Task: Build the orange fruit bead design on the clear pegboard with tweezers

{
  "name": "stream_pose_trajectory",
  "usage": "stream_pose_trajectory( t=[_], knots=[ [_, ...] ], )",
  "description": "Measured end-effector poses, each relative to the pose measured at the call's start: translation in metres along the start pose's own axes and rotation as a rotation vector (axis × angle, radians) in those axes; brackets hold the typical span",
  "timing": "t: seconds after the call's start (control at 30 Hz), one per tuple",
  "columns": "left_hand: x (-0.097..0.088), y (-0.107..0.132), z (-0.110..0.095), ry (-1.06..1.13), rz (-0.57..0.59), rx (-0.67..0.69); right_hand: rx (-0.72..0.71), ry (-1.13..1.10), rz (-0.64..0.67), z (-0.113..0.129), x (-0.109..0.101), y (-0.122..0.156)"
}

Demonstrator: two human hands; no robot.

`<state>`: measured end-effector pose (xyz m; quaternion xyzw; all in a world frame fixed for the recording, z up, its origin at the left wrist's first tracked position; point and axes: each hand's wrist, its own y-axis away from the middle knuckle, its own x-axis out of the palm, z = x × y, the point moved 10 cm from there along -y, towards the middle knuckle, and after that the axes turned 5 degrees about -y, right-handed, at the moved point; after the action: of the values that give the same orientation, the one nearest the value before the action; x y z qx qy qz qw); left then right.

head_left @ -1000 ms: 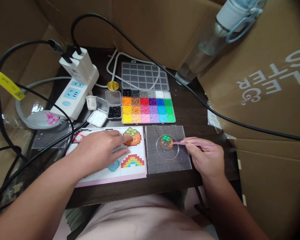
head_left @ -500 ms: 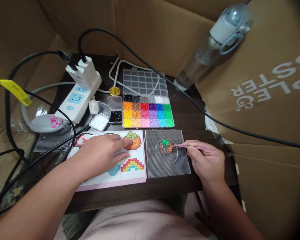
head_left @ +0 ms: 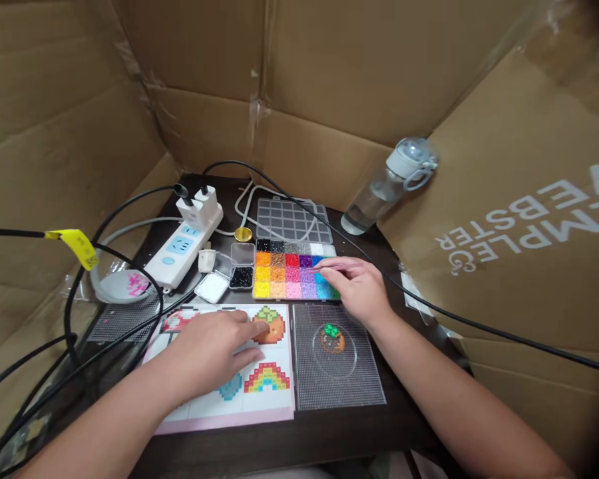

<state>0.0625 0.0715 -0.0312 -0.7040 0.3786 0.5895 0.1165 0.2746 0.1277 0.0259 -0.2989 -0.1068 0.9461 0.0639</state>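
Note:
My left hand [head_left: 214,349] rests on a pattern sheet [head_left: 229,392], its forefinger pointing at the orange fruit picture [head_left: 271,326]. My right hand [head_left: 359,289] pinches pink tweezers [head_left: 332,267] whose tip reaches over the coloured compartments of an open bead box [head_left: 284,276]. A clear square pegboard [head_left: 337,379] lies to the right of the sheet. On it sits a small orange and green bead figure [head_left: 332,337] inside a round clear outline.
Small boxes of black beads [head_left: 241,277] and white beads [head_left: 211,288] lie left of the bead box. A white power strip [head_left: 184,246] with plugs and black cables [head_left: 120,266] crosses the left side. A water bottle [head_left: 387,186] leans at the back right. Cardboard walls [head_left: 329,86] surround the table.
My right hand has lifted the tweezers from the bead figure on the pegboard and moved up to the bead box. The camera has tilted up. My left hand stays on the sheet.

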Motion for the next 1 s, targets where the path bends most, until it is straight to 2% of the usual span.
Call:
stream_pose_trajectory(
  t=[0.13, 0.37, 0.63, 1.0],
  knots=[
    [0.001, -0.001, 0.0, -0.002, 0.007, 0.002, 0.051, -0.209, 0.036, 0.0, 0.026, -0.007],
    [0.001, -0.001, 0.0, -0.011, 0.024, 0.002, 0.075, -0.278, 0.08, -0.002, 0.048, -0.009],
    [0.001, 0.0, -0.002, -0.012, 0.046, -0.005, 0.065, -0.259, 0.081, 0.0, 0.05, -0.007],
    [0.0, 0.001, -0.001, -0.025, 0.017, 0.005, 0.073, -0.271, 0.06, -0.003, 0.047, -0.006]
  ],
)
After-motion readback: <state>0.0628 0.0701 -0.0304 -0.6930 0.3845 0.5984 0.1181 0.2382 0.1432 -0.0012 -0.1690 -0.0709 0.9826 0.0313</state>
